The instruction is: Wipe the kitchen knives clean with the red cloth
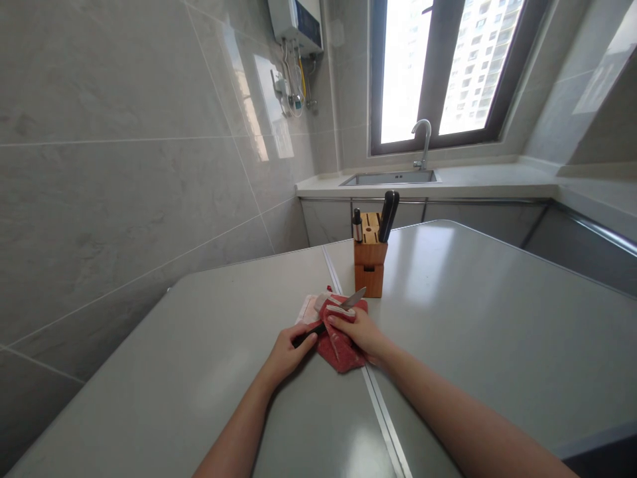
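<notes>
My left hand (pixel 291 348) is closed around the black handle of a small knife (pixel 352 299), whose blade points up and to the right toward the knife block. Folded over the middle of the blade is a red cloth (pixel 339 350), and my right hand (pixel 359 330) grips this cloth. The cloth's lower part lies on the grey table (pixel 199 372). Just behind the knife tip stands a wooden knife block (pixel 369 260) with two black-handled tools stuck in it.
A metal seam (pixel 381 405) runs down the table between two panels. A tiled wall rises on the left. At the back are a counter with a sink (pixel 391 178), a tap (pixel 424 139), a window, and a wall-mounted water heater (pixel 297 23).
</notes>
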Demonstrator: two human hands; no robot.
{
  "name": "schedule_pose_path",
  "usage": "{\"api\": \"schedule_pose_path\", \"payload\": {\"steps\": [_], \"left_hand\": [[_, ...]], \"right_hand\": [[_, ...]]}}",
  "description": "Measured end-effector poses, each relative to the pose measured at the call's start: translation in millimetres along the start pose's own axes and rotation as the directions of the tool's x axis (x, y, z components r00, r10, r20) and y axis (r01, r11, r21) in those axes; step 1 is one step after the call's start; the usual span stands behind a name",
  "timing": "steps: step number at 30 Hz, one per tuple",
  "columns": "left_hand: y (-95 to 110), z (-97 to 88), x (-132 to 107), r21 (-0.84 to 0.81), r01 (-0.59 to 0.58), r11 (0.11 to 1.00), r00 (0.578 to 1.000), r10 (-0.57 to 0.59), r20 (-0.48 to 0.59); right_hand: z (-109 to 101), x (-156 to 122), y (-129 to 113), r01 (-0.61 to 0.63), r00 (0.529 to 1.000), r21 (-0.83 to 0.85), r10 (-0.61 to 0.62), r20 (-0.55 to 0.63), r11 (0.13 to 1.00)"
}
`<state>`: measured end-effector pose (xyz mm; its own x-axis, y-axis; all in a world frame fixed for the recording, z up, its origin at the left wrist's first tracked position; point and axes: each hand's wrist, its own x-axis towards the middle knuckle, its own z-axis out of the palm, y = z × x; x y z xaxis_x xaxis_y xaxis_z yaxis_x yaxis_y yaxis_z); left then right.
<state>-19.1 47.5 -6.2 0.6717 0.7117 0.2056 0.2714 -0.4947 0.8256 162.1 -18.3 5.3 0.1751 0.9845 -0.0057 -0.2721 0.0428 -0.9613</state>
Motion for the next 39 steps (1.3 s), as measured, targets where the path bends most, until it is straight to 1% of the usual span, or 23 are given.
{"api": "schedule_pose_path", "payload": {"steps": [2,4,9,14,22,26,31,34,39], "left_hand": [[2.1,0.5,0.0,0.004,-0.023,1.000,1.000,0.023,0.021],[4.6,1.5,-0.5,0.022,-0.048,0.999,0.999,0.047,0.016],[10.7,3.9,-2.7,0.080,-0.070,0.994,0.995,0.075,-0.058],[12.6,4.2,-3.6,0.090,-0.071,0.993,0.993,0.079,-0.083],[17.4,3.8,-4.7,0.071,-0.045,0.996,0.996,0.051,-0.079],[13.5,2.9,-4.3,0.075,-0.025,0.997,0.994,0.033,-0.107],[4.7,1.4,-2.8,0.077,-0.001,0.997,0.984,0.015,-0.178],[3.1,2.0,-2.3,0.065,-0.001,0.998,0.986,0.012,-0.166],[6.2,4.6,-2.4,0.057,-0.027,0.998,0.994,0.033,-0.105]], "right_hand": [[-0.8,0.8,1.1,0.001,1.000,-0.012,-0.001,0.001,1.000],[-1.6,1.8,2.5,0.012,1.000,-0.012,-0.012,-0.005,1.000],[-1.4,2.1,2.1,0.038,0.999,0.025,-0.038,0.011,0.999],[-0.7,1.7,1.8,0.031,1.000,0.050,-0.031,0.001,0.998],[0.2,1.8,2.5,0.008,1.000,0.103,-0.007,-0.011,0.995],[0.9,1.0,1.8,0.012,1.000,0.136,-0.010,-0.017,0.991],[0.4,0.7,0.6,0.003,0.998,0.210,-0.014,0.053,0.978],[0.1,1.2,0.7,0.009,0.998,0.214,-0.020,0.052,0.977],[-1.2,2.5,4.8,0.018,0.999,0.123,-0.023,0.038,0.992]]}}
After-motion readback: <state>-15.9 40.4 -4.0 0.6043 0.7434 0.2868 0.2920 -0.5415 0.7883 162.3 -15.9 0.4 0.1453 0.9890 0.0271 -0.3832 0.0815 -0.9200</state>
